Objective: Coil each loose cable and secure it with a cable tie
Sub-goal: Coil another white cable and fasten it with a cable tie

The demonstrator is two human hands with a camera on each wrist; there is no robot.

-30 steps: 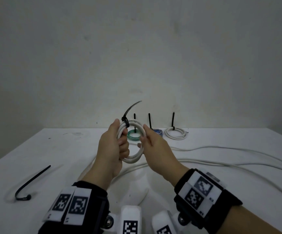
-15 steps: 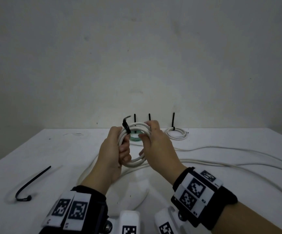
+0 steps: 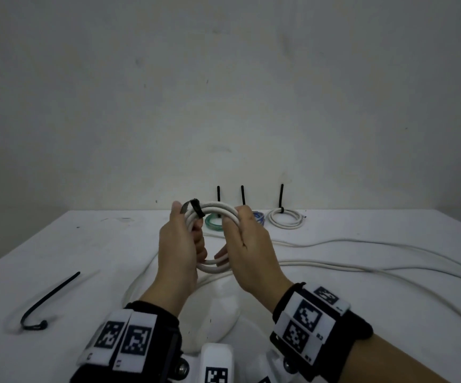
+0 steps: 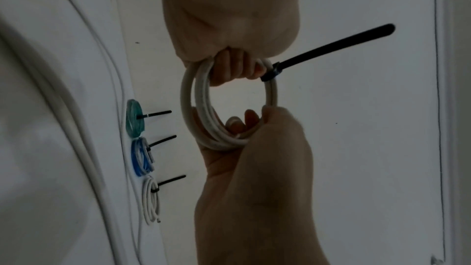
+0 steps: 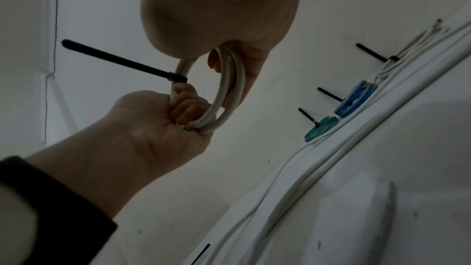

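White coiled cable (image 3: 218,217), black-tied, held by both hands.

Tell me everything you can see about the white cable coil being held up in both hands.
The white cable coil is a few round loops of smooth, plastic-looking white cable, held upright above the table. A black cable tie cinches the loops near the top, its free tail sticking out. The left hand grips the coil's left side just below the tie; the right hand curls around its right side. Nothing else touches it.
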